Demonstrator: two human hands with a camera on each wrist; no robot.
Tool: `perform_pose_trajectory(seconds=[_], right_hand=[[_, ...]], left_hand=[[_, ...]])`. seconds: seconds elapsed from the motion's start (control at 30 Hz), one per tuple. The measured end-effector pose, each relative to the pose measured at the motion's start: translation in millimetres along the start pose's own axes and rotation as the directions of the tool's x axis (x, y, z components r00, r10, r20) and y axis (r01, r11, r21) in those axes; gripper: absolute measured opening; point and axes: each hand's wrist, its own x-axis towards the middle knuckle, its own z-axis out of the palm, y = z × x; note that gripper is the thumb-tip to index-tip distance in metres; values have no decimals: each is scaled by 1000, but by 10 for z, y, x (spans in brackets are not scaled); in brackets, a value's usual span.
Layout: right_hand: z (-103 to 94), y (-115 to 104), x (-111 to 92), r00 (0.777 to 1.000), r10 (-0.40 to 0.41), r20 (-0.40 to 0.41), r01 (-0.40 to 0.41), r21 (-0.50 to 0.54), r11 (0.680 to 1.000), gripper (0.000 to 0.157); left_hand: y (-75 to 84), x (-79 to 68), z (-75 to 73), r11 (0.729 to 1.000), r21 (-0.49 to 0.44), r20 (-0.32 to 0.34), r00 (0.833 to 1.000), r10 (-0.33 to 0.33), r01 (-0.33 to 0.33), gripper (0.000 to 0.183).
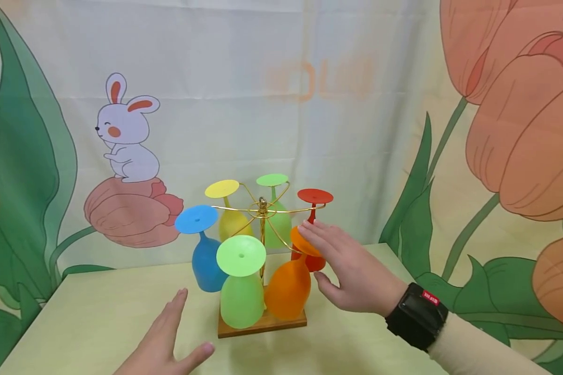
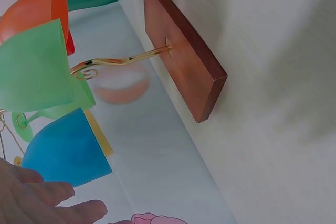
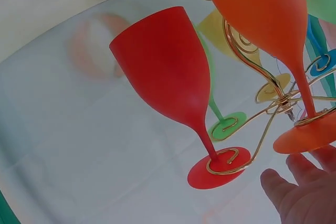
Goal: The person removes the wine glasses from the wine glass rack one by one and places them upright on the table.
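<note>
Several plastic wine goblets hang upside down by their feet from a gold wire rack (image 1: 262,210) on a brown wooden base (image 1: 281,327). My right hand (image 1: 356,273) has its fingers extended beside the orange goblet (image 1: 288,289), overlapping its foot; whether they touch is unclear. The red goblet (image 3: 165,72) hangs just behind that hand. My left hand (image 1: 161,341) is spread in front of the blue goblet (image 1: 208,264) and left of the front green goblet (image 1: 241,302), holding nothing. At the back hang a yellow goblet (image 1: 234,225) and another green goblet (image 1: 279,226).
The rack stands on a pale table (image 1: 122,297). Behind it hangs a fabric backdrop (image 1: 225,104) printed with a rabbit, leaves and tulips. My right wrist wears a black strapped device (image 1: 416,316).
</note>
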Motion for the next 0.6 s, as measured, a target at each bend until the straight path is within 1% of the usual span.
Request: perform_pose_trajectory(seconds=[0.13, 0.27, 0.43, 0.6], right_hand=[[32, 11, 12, 1000, -5, 22, 6, -38, 999, 74], [62, 6, 15, 1000, 5, 17, -4, -61, 998, 68], [78, -3, 4, 1000, 26, 12, -24, -81, 996, 70], [80, -5, -6, 1000, 8, -14, -9, -94, 995, 71]], left_hand=[[19, 7, 16, 1000, 3, 5, 1000, -6, 6, 121], [20, 10, 24, 1000, 0, 2, 1000, -6, 6, 122], [16, -5, 28, 1000, 4, 10, 1000, -14, 14, 121], [9, -6, 46, 999, -2, 15, 999, -32, 32, 122]])
